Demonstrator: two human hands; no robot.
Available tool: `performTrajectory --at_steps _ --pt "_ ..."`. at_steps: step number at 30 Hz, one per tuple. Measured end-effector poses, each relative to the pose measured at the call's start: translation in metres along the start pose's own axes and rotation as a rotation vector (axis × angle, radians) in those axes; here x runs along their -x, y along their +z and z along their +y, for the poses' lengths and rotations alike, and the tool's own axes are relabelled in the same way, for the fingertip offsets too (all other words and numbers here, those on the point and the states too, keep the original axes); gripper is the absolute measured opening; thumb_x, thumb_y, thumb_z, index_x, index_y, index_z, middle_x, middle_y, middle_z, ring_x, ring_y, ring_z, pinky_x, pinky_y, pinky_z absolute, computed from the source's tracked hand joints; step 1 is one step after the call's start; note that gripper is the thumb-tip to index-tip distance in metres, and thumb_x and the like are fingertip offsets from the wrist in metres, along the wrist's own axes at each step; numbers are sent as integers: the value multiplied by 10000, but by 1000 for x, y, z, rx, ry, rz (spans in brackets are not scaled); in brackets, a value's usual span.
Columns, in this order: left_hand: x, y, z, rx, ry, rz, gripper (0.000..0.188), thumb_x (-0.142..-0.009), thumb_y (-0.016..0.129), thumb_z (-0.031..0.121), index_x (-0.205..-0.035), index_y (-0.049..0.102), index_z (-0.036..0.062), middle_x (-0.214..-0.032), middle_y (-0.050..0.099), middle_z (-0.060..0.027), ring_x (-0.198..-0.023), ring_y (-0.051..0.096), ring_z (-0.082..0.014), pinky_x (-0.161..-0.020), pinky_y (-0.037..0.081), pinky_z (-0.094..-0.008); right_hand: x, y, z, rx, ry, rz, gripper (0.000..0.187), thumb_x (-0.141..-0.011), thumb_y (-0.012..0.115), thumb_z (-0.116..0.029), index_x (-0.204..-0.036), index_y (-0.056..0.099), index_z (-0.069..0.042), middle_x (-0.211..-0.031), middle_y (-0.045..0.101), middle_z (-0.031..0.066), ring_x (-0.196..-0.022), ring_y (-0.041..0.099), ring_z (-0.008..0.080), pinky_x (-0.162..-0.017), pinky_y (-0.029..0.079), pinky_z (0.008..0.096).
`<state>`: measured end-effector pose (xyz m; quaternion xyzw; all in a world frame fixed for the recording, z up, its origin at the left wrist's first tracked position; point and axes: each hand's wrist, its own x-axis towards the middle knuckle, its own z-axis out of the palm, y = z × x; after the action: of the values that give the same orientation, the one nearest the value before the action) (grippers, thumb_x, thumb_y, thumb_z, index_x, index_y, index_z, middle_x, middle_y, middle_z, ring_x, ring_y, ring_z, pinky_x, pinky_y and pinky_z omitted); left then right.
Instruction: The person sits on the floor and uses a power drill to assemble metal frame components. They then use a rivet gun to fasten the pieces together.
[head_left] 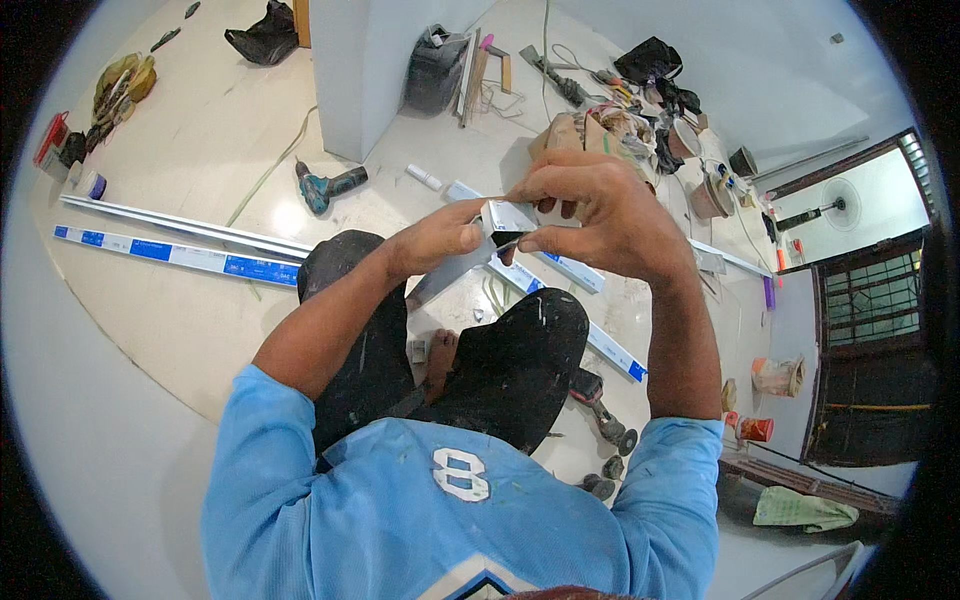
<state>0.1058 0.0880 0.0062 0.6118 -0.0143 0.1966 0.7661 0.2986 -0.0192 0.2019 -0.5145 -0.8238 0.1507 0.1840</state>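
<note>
Over my bent knees I hold a white hollow profile (458, 266) with a rectangular cross-section, its dark open end tilted up toward me. My left hand (440, 238) is closed round its left side near that end, thumb lying along the edge. My right hand (600, 215) arches over the same end, with the thumb and forefinger on its upper and lower edges; some of the fingertips are hidden. Behind and below the profile, blue-and-white strips (618, 350) lie on the floor.
A teal cordless drill (328, 186) rests left of my hands, beyond long blue-and-white strips (180, 252). By my right knee lies an angle grinder (606, 418). Farther off are a black bin (436, 72), a cluttered tool pile (625, 125), buckets (710, 197) and a wall corner (365, 80).
</note>
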Motion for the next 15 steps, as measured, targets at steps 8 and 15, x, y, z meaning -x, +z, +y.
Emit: performTrajectory --at_steps 8,15 --pt "-4 8 4 -18 118 53 826 -1062 566 604 -1612 461 -3 -1330 640 -121 -1228 571 -199 -1115 426 -382 20 17 -1 -141 56 237 345 -926 868 -198 -1238 821 -60 -886 756 78 -812 715 169 -716 565 349" --pt "-8 21 -2 -229 153 229 701 -1059 634 536 -1509 471 24 -1256 616 -127 -1165 574 -203 -1052 467 -374 24 39 -18 243 113 322 385 -921 846 -197 -1259 757 -36 -846 682 113 -759 694 281 -696 563 430"
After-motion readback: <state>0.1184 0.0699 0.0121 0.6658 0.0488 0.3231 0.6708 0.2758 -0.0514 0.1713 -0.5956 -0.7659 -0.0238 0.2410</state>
